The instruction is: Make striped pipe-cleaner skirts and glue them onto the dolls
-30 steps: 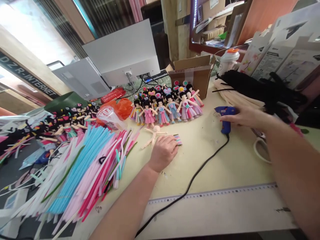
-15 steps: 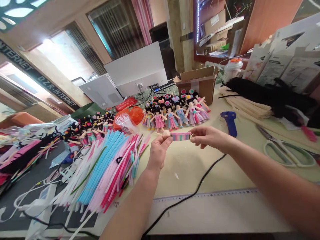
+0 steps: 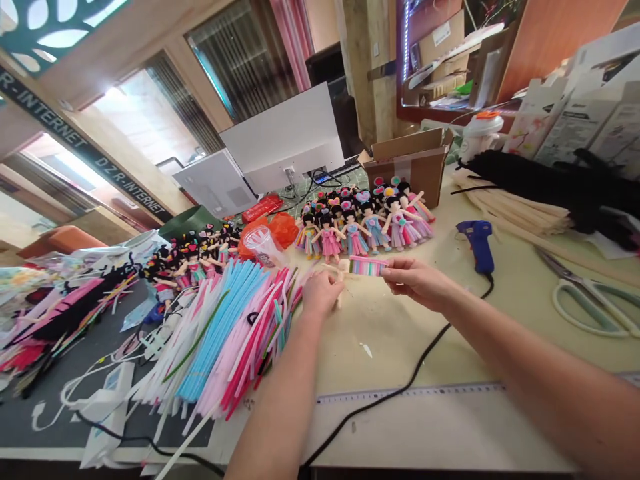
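Observation:
My left hand (image 3: 323, 292) is closed with its fingertips at a small beige doll body (image 3: 344, 265) made of pipe cleaners; thin beige limbs stick out around the fingers. Just right of it, my right hand (image 3: 417, 283) pinches the end of a striped skirt piece (image 3: 367, 267) in pink, teal and purple. The skirt piece touches or nearly touches the doll body; exactly how they join is too small to tell. Both are held above the pale tabletop (image 3: 370, 320). Behind them stands a group of finished dolls (image 3: 355, 227) with black hair and colourful dresses.
A bundle of coloured pipe cleaners (image 3: 225, 333) lies left. On the right are a blue glue gun (image 3: 477, 243) with its black cord (image 3: 400, 393), and scissors (image 3: 585, 293). A cardboard box (image 3: 410, 163) stands behind. Along the front runs a ruler strip (image 3: 360, 397).
The view has shifted, so the scene sits further right. My left hand has changed its hold lower on the doll body, and the skirt piece now tilts slightly in my right hand.

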`<state>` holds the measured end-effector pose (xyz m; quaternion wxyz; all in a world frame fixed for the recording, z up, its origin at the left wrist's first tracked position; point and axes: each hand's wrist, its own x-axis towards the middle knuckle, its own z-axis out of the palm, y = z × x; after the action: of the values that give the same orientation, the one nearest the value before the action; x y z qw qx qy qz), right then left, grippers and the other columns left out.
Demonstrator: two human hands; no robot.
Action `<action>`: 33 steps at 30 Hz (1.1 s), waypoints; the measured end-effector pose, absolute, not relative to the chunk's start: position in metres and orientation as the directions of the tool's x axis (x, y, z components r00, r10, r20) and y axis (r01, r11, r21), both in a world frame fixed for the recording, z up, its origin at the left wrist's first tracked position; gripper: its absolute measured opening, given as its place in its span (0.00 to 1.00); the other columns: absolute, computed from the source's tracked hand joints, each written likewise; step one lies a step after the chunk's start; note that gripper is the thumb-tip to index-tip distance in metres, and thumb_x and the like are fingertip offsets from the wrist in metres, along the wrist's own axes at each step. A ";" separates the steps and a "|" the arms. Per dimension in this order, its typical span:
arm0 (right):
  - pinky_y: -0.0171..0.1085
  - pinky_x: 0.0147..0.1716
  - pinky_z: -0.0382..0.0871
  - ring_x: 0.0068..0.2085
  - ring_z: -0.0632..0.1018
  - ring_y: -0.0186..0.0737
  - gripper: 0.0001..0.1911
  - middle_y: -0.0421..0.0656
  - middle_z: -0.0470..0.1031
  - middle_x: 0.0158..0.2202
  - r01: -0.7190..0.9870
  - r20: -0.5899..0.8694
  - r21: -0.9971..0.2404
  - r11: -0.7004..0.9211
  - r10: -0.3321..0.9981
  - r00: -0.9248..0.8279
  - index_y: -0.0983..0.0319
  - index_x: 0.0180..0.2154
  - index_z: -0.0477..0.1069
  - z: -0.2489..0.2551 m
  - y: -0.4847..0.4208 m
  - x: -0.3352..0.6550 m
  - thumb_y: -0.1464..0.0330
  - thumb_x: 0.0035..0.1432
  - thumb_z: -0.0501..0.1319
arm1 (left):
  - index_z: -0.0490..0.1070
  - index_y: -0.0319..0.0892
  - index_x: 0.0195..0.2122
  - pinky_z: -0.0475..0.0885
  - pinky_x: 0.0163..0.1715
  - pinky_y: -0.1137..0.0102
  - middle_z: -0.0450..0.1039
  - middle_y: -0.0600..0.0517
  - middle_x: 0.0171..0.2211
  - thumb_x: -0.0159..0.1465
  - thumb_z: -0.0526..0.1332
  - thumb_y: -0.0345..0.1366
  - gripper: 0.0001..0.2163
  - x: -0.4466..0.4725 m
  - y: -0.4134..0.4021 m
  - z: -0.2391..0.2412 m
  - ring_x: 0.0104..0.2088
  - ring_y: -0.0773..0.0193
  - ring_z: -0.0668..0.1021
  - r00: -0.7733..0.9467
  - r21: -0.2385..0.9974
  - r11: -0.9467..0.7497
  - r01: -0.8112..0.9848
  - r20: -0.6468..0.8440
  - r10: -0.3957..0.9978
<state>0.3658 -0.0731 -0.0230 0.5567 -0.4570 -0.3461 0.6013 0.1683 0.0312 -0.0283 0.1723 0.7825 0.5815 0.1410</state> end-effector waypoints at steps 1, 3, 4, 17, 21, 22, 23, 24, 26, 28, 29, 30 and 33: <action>0.34 0.25 0.57 0.22 0.64 0.28 0.26 0.33 0.65 0.19 -0.360 -0.170 -0.921 -0.150 0.985 0.024 0.61 0.24 0.72 -0.025 -0.074 0.362 0.52 0.29 0.78 | 0.69 0.42 0.23 0.67 0.39 0.67 0.77 0.47 0.31 0.55 0.66 0.35 0.08 0.171 0.031 -0.030 0.37 0.56 0.76 0.270 0.431 -0.250 0.867 0.015 0.963; 0.34 0.24 0.56 0.22 0.63 0.28 0.26 0.33 0.66 0.19 -0.375 -0.178 -0.912 -0.163 0.984 0.004 0.61 0.23 0.71 -0.027 -0.076 0.353 0.52 0.30 0.78 | 0.69 0.42 0.24 0.68 0.37 0.68 0.75 0.50 0.28 0.54 0.65 0.33 0.05 0.174 0.027 -0.031 0.34 0.59 0.76 0.259 0.499 -0.227 0.836 0.007 0.966; 0.34 0.24 0.56 0.22 0.63 0.28 0.25 0.34 0.65 0.19 -0.383 -0.181 -0.908 -0.169 0.984 -0.005 0.61 0.23 0.72 -0.027 -0.076 0.348 0.52 0.30 0.78 | 0.69 0.42 0.26 0.68 0.37 0.69 0.75 0.51 0.28 0.53 0.65 0.31 0.04 0.174 0.025 -0.031 0.34 0.60 0.76 0.261 0.576 -0.218 0.788 0.009 0.965; 0.32 0.22 0.57 0.22 0.64 0.28 0.24 0.34 0.68 0.19 -0.480 -0.146 -0.864 -0.149 0.988 -0.043 0.61 0.24 0.74 -0.028 -0.080 0.328 0.52 0.33 0.78 | 0.73 0.40 0.32 0.74 0.33 0.68 0.74 0.55 0.26 0.43 0.71 0.34 0.15 0.184 -0.021 -0.017 0.27 0.67 0.74 0.324 0.994 0.098 -0.049 -0.077 0.943; 0.31 0.23 0.62 0.23 0.67 0.28 0.23 0.36 0.72 0.21 -0.508 -0.176 -0.843 -0.176 0.983 -0.048 0.61 0.25 0.75 -0.027 -0.081 0.327 0.54 0.32 0.79 | 0.72 0.40 0.32 0.75 0.31 0.67 0.75 0.55 0.27 0.43 0.73 0.35 0.16 0.185 -0.027 -0.013 0.26 0.68 0.74 0.316 0.989 0.126 -0.072 -0.097 0.944; 0.31 0.24 0.63 0.23 0.68 0.28 0.24 0.37 0.73 0.21 -0.513 -0.183 -0.839 -0.180 0.982 -0.046 0.61 0.25 0.75 -0.027 -0.081 0.327 0.54 0.31 0.79 | 0.71 0.41 0.32 0.75 0.30 0.68 0.75 0.56 0.26 0.43 0.73 0.35 0.16 0.186 -0.028 -0.013 0.25 0.68 0.74 0.315 0.989 0.122 -0.080 -0.091 0.945; 0.31 0.25 0.65 0.24 0.69 0.29 0.24 0.37 0.73 0.21 -0.518 -0.186 -0.836 -0.182 0.981 -0.044 0.61 0.25 0.75 -0.028 -0.081 0.327 0.54 0.31 0.79 | 0.71 0.41 0.32 0.74 0.29 0.69 0.74 0.56 0.25 0.43 0.73 0.35 0.16 0.186 -0.028 -0.013 0.24 0.69 0.73 0.315 0.989 0.117 -0.088 -0.083 0.945; 0.32 0.26 0.66 0.24 0.70 0.29 0.24 0.37 0.74 0.22 -0.523 -0.188 -0.833 -0.181 0.981 -0.041 0.61 0.25 0.75 -0.028 -0.080 0.327 0.54 0.30 0.79 | 0.70 0.41 0.32 0.73 0.28 0.70 0.73 0.57 0.24 0.44 0.73 0.35 0.16 0.186 -0.029 -0.013 0.23 0.70 0.72 0.318 0.989 0.112 -0.094 -0.076 0.945; 0.32 0.27 0.68 0.26 0.72 0.30 0.25 0.38 0.75 0.23 -0.529 -0.186 -0.830 -0.175 0.982 -0.033 0.61 0.25 0.75 -0.029 -0.080 0.327 0.54 0.29 0.79 | 0.71 0.40 0.33 0.72 0.27 0.71 0.73 0.57 0.24 0.45 0.73 0.35 0.16 0.187 -0.030 -0.013 0.23 0.70 0.72 0.338 0.990 0.107 -0.092 -0.070 0.938; 0.32 0.28 0.69 0.26 0.73 0.30 0.25 0.38 0.75 0.24 -0.533 -0.183 -0.829 -0.167 0.983 -0.023 0.62 0.26 0.75 -0.030 -0.079 0.328 0.54 0.30 0.79 | 0.72 0.40 0.35 0.71 0.27 0.72 0.74 0.55 0.26 0.46 0.72 0.36 0.16 0.187 -0.030 -0.014 0.24 0.70 0.73 0.370 0.990 0.114 -0.086 -0.074 0.926; 0.32 0.28 0.69 0.26 0.73 0.30 0.24 0.38 0.75 0.24 -0.534 -0.183 -0.829 -0.164 0.983 -0.018 0.62 0.26 0.75 -0.031 -0.078 0.328 0.54 0.30 0.79 | 0.73 0.40 0.36 0.71 0.28 0.71 0.75 0.54 0.27 0.47 0.72 0.37 0.16 0.187 -0.030 -0.014 0.25 0.70 0.73 0.386 0.989 0.118 -0.085 -0.077 0.919; 0.32 0.28 0.69 0.26 0.73 0.30 0.24 0.38 0.75 0.24 -0.535 -0.183 -0.829 -0.161 0.983 -0.013 0.62 0.26 0.75 -0.031 -0.078 0.328 0.54 0.30 0.79 | 0.73 0.39 0.37 0.71 0.29 0.71 0.75 0.54 0.29 0.47 0.72 0.37 0.17 0.187 -0.030 -0.014 0.25 0.69 0.74 0.399 0.989 0.122 -0.085 -0.078 0.913; 0.33 0.30 0.70 0.26 0.74 0.31 0.23 0.39 0.76 0.25 -0.534 -0.181 -0.831 -0.155 0.984 -0.003 0.62 0.26 0.75 -0.032 -0.077 0.329 0.55 0.32 0.79 | 0.72 0.39 0.40 0.72 0.29 0.70 0.76 0.52 0.32 0.49 0.72 0.39 0.19 0.186 -0.030 -0.015 0.27 0.66 0.76 0.434 0.988 0.127 -0.084 -0.079 0.898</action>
<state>0.3288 -0.0774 -0.0317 0.5848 -0.3953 -0.2841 0.6488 0.1856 -0.0300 -0.0151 0.6501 0.5423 0.3752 0.3774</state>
